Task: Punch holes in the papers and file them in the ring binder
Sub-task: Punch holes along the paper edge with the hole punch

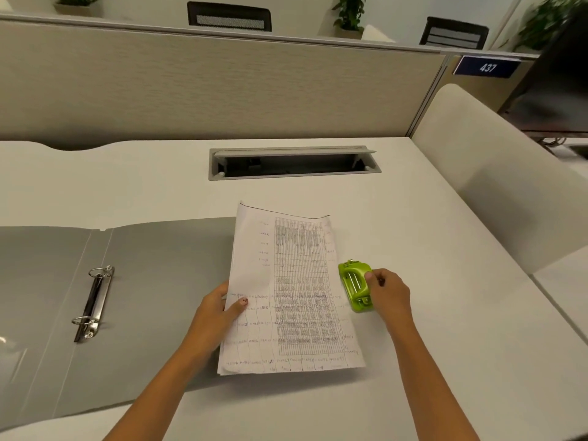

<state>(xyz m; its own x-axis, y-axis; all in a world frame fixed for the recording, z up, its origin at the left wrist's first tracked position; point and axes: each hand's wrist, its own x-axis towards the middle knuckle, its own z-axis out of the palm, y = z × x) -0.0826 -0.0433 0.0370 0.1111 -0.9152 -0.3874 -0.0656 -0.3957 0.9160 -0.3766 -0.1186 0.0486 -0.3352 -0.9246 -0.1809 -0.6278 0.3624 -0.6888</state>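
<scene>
A thin stack of white papers with printed tables lies in the middle of the desk, its left edge over the open grey ring binder. My left hand pinches the stack's left edge, thumb on top. A small green hole punch stands right against the stack's right edge. My right hand grips the punch from the right, thumb on its top. The binder's two metal rings look closed and carry no sheets.
A cable tray slot with its lid raised is sunk in the white desk behind the papers. A beige partition closes the back; a low cream divider runs along the right.
</scene>
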